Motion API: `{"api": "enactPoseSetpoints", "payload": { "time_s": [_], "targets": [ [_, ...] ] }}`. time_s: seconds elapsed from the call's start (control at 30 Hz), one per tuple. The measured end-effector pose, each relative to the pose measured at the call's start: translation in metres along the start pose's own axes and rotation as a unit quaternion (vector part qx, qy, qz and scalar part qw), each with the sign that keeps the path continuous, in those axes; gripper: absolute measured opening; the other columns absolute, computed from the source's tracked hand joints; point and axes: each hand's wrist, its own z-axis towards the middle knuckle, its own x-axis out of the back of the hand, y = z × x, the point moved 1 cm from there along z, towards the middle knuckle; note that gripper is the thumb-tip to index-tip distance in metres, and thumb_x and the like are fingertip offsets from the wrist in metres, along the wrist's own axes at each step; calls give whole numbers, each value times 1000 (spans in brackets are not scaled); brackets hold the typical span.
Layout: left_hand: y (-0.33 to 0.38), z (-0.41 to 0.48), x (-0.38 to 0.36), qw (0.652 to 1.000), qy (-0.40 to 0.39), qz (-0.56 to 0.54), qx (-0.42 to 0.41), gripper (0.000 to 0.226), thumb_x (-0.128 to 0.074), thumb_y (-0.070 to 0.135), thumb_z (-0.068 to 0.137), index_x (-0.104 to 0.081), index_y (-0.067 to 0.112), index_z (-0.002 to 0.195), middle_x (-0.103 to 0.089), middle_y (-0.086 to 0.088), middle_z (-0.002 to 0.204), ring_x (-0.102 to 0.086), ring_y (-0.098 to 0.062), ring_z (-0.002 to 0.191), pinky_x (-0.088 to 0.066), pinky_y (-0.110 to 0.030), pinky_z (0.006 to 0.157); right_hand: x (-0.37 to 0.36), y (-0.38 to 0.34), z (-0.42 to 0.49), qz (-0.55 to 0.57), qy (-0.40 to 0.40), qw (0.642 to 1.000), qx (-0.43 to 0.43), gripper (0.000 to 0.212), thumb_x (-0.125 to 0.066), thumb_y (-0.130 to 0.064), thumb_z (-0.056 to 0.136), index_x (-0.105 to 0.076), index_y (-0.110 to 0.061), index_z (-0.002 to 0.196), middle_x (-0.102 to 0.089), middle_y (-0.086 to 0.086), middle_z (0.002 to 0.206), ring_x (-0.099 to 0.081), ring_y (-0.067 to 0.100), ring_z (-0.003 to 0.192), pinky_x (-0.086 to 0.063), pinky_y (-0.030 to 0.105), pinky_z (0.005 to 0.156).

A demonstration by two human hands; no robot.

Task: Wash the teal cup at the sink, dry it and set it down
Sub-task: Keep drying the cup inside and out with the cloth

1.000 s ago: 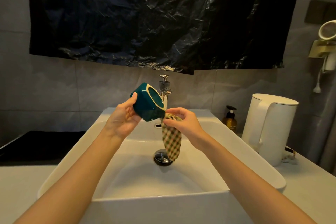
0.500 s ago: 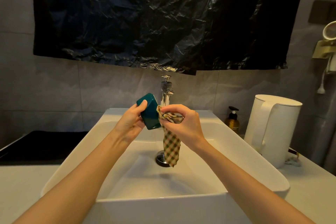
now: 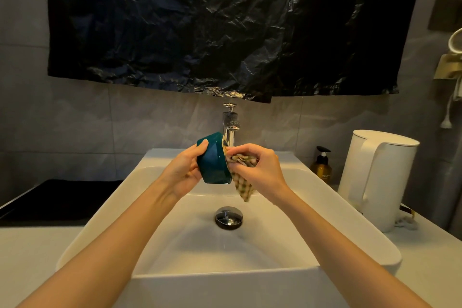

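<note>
- My left hand [image 3: 186,172] grips the glossy, faceted teal cup [image 3: 215,162], with the thumb over its upper side and the fingers curled round its base.
- The cup lies tilted on its side in that grip, its mouth turned toward my right hand [image 3: 261,170].
- My right hand pinches a bunched beige-and-green checked cloth [image 3: 243,184] between thumb and fingertips and holds it against the cup's rim. I cannot tell whether the cloth reaches inside.
- The cloth's loose end hangs just below my right grip.
- Both grips meet over the white rectangular sink [image 3: 190,245], and its round chrome drain plug [image 3: 229,217] sits well below the cloth.
- The chrome tap [image 3: 230,125] stands just behind the cup.
- Well apart to the right of my right hand stand an amber pump bottle [image 3: 321,170] and a tall white kettle [image 3: 375,177].
- A crinkled black plastic sheet [image 3: 225,27] hangs high above both hands.
</note>
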Motion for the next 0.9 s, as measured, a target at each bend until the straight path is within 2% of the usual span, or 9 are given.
{"api": "enactPoseSetpoints", "payload": {
  "time_s": [0.1,0.23,0.33,0.43,0.57,0.7,0.8,0.9],
  "targets": [
    [-1,-2,0,1000,-10,-13,11,14,-50,20,95,-58,13,103,-65,-7,95,-62,-18,89,-55,-26,66,0,-3,2,30,23,999,33,20,-75,-13,80,-72,-23,97,-70,-9,102,-63,5,100,-54,18,80],
    [-5,-2,-5,998,-55,23,13,16,-50,18,94,-59,14,106,-66,-7,99,-62,-19,93,-54,-26,70,4,6,8,5,89,995,-36,18,-73,-12,81,-70,-25,94,-65,-21,91,-61,-1,91,-54,19,79],
    [-6,-1,-5,998,-49,29,9,14,-51,18,93,-59,15,104,-64,-10,104,-61,-22,97,-51,-29,76,5,11,5,-33,54,993,-103,15,-74,-15,81,-71,-24,93,-65,-15,90,-61,5,89,-50,14,72],
    [-4,0,-1,1000,-25,18,9,13,-51,18,93,-57,14,105,-63,-10,104,-61,-22,96,-51,-30,75,2,6,0,-25,-2,995,-93,14,-76,-17,79,-71,-26,88,-66,-13,91,-61,5,87,-46,9,67],
    [-4,1,1,999,-15,-22,32,16,-54,17,92,-58,10,105,-65,-10,99,-62,-21,93,-56,-27,69,2,-2,4,71,25,996,-52,18,-76,-15,79,-72,-30,87,-69,-13,95,-63,6,95,-53,15,74],
    [-6,-2,-4,998,-50,8,26,15,-52,18,93,-58,13,106,-65,-8,98,-62,-20,93,-54,-27,73,6,6,5,31,65,994,-85,16,-74,-15,81,-71,-28,91,-66,-17,91,-61,2,90,-48,11,71],
    [-3,-5,-5,998,-55,7,8,15,-50,19,94,-57,15,107,-64,-8,101,-62,-20,95,-57,-27,72,5,7,1,2,41,993,-111,16,-75,-16,80,-70,-28,89,-64,-18,88,-61,3,87,-47,11,68],
    [1,-9,-6,999,-40,1,2,13,-48,19,95,-57,15,105,-64,-8,101,-62,-20,94,-58,-24,67,5,-3,-4,29,13,993,-118,15,-76,-18,79,-70,-28,89,-66,-13,94,-61,7,90,-47,12,68]
  ]
}}
